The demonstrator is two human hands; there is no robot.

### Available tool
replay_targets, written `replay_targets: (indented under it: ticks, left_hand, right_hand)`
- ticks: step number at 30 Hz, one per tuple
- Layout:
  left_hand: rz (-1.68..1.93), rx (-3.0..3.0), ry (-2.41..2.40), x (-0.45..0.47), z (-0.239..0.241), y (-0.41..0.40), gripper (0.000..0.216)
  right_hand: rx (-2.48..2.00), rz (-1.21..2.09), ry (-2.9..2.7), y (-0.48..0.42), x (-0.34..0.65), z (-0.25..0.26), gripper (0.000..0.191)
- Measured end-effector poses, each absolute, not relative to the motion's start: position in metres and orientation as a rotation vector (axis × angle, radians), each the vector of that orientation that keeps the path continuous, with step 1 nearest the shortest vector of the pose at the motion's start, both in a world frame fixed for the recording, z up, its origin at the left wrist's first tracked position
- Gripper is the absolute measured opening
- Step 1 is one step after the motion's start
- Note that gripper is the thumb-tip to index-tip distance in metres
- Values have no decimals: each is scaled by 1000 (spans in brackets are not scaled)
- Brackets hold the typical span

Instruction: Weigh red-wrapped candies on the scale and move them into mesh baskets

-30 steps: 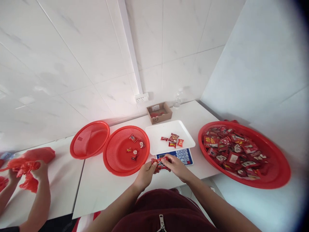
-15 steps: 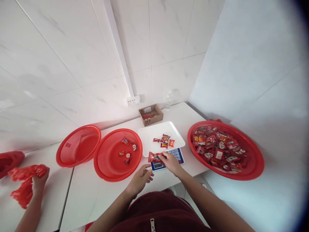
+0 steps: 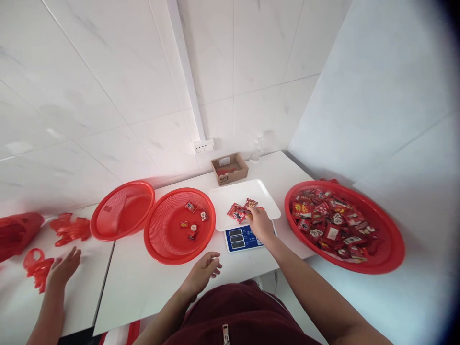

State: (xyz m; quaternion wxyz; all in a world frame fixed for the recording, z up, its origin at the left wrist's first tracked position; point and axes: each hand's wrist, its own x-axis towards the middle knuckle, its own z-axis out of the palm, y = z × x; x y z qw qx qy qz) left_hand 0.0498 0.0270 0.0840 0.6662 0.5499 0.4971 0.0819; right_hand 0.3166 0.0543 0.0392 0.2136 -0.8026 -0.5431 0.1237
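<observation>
My right hand (image 3: 260,223) is over the white weighing tray (image 3: 221,194), its fingers pinched at the edge of a red wrapped snack packet (image 3: 236,212). Partly behind the fingers lies another small red packet (image 3: 250,202); my hand hides the others on the tray. Under the tray's near edge shows the scale's blue panel (image 3: 245,239) with its displays and keys. My left hand (image 3: 203,273) hovers at the table's front edge, fingers loosely bent and apart, holding nothing. To its upper left stands a red mesh basket (image 3: 161,239) with several small packets inside.
A large red basket (image 3: 391,249) heaped with packets stands at the right. Another red basket (image 3: 122,230) leans at the left. Behind the tray are a small cardboard box (image 3: 233,177) and a clear bottle (image 3: 256,149). Another person's hand (image 3: 64,268) is near red plastic bags (image 3: 70,229).
My right hand has carried the red packet forward from above the scale's panel onto the tray. My left hand has drawn back slightly. The other person's hand has let go of the red bags.
</observation>
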Motion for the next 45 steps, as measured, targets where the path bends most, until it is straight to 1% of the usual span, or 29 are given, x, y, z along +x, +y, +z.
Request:
replay_targets:
  ticks: [2, 4, 7, 11, 16, 24, 28, 31, 33, 38, 42, 45]
  left_hand:
    - [202, 1220, 1151, 42, 76, 26, 58]
    - [213, 1209, 1176, 35, 70, 24, 57]
    - [221, 1200, 1202, 27, 65, 21, 57]
    - [220, 1185, 1219, 25, 65, 21, 62]
    - [247, 1177, 1218, 25, 67, 21, 62]
    - [256, 1197, 1236, 19, 63, 19, 61]
    - [343, 1415, 1343, 15, 63, 25, 50]
    - [467, 1698, 1444, 9, 63, 33, 38]
    - [492, 1859, 1473, 5, 61, 38, 35]
    - [178, 2011, 1447, -8, 52, 51, 43]
    - [-28, 2068, 1512, -28, 50, 60, 43]
    - [-212, 2087, 1623, -57, 51, 70, 51]
  right_hand:
    - [-2258, 188, -1548, 53, 320, 36, 43]
    - [-2320, 143, -1592, 54, 320, 32, 52]
    - [-2395, 194, -1675, 63, 317, 25, 60]
    - [-2414, 288, -1745, 78, 312, 15, 63]
    - [-2369, 363, -1796, 90, 309, 11, 61]
    - [-2288, 348, -1801, 101, 314, 15, 54]
    - [-2279, 340, -1652, 96, 317, 19, 55]
    - [-2223, 239, -1448, 78, 324, 17, 52]
    - [-2143, 160, -1371, 58, 333, 12, 51]
    - [-1990, 45, -1295, 4, 354, -2, 50]
    - [-1968, 70, -1262, -18, 358, -3, 52]
    - [-1963, 119, -1244, -19, 353, 0, 52]
